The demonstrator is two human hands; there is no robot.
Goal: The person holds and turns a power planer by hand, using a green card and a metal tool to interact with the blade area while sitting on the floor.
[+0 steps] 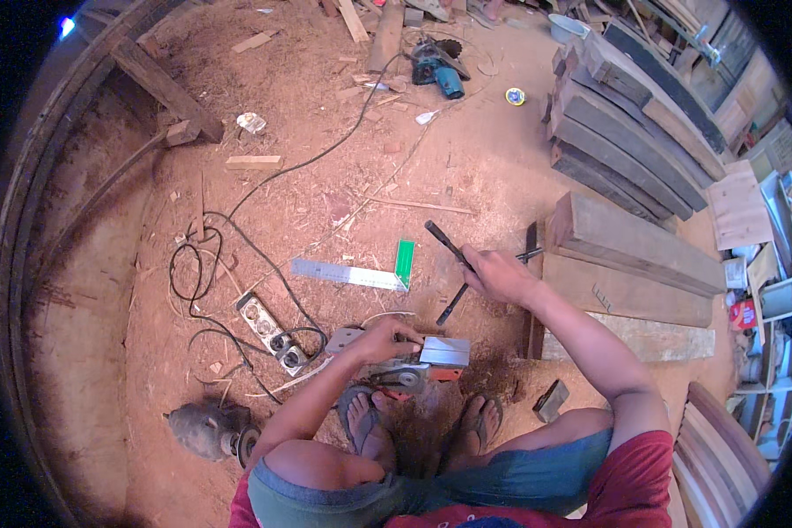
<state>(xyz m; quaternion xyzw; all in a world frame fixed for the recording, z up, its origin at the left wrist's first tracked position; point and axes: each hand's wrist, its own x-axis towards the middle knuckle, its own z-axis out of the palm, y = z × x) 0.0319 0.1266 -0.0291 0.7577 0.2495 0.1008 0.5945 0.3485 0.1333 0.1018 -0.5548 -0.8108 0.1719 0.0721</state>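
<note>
My left hand (385, 341) has its fingers bent over the edge of an upturned electric planer (403, 378), beside its shiny flat plate (446, 352). The planer lies on the ground before my feet, with a round pulley-like part and orange trim showing. Above and right of it, my right hand (502, 275) is closed around a black cross-shaped wrench (446, 242). Its bars stick out on several sides of my fist; their crossing is hidden by the hand. A try square (348, 274) with a green handle (404, 260) lies on the ground beyond my left hand.
Left of the planer are a power strip (260, 321), looped cables (204, 264) and a grey motor-like machine (204, 429). A teal circular saw (437, 72) sits far ahead. Thick timber beams (634, 242) are stacked at right, with a small dark block (552, 401) nearby. Wood shavings cover the ground.
</note>
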